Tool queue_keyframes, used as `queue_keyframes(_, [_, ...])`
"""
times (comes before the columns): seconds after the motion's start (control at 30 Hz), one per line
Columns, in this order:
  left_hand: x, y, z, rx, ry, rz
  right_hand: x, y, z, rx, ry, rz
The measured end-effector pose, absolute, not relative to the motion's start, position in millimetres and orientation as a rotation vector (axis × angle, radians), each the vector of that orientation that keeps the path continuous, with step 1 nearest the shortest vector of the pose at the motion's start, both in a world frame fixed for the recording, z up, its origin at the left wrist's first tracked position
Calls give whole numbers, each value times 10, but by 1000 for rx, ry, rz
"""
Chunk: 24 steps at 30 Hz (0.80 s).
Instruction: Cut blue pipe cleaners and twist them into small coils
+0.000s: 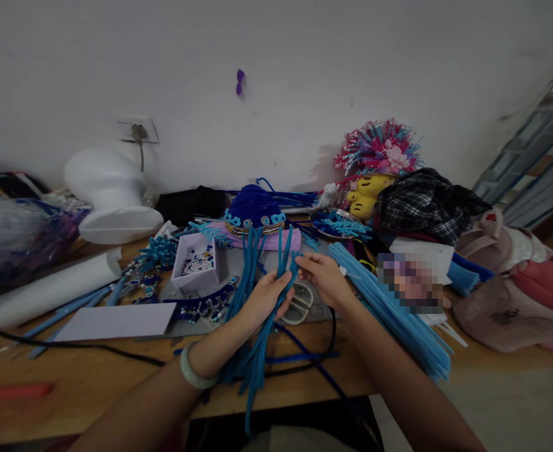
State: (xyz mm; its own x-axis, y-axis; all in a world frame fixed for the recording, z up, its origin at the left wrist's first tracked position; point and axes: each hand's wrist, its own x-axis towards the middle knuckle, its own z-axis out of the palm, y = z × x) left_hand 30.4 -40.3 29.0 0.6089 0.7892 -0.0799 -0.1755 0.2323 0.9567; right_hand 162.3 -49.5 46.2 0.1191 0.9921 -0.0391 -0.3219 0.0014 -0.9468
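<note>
My left hand [271,298] is closed around a loose bunch of blue pipe cleaners [261,351], whose lower ends hang past the table edge. With its thumb and fingers together, my right hand [321,271] pinches the upper end of a blue pipe cleaner [294,260] from this bunch. More blue pipe cleaners [245,276] lie left of my left hand. Behind the hands sits a dark blue headpiece [255,207] with a beaded, jewelled band. Partly hidden by my left hand and the strands, white-handled scissors [302,304] lie on a grey mat.
A thick bundle of light blue pipe cleaners [398,320] lies at right. Left are a bead box [196,260], a white card [116,321], a white roll [54,285] and a foam head [107,182]. A dark cord [97,347] crosses the wooden table [102,383].
</note>
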Motion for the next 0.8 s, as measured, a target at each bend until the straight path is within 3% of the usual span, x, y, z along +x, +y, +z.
queue_keyframes(0.33, [294,-395,330,1249,695,700,1665,-510,461,-1075,-963,1283])
queue_keyframes(0.6, [-143,277,265,2170,1337,678,1819,-462,533,-1062,-771,1100])
queue_keyframes(0.7, [-161,245,295,2406,1337,929,1844,-466,550,-1058,-766,1098])
queue_keyframes(0.8, [-35,28,360,2360,1039,1115,1839,-463,544,-1048,-784,1111])
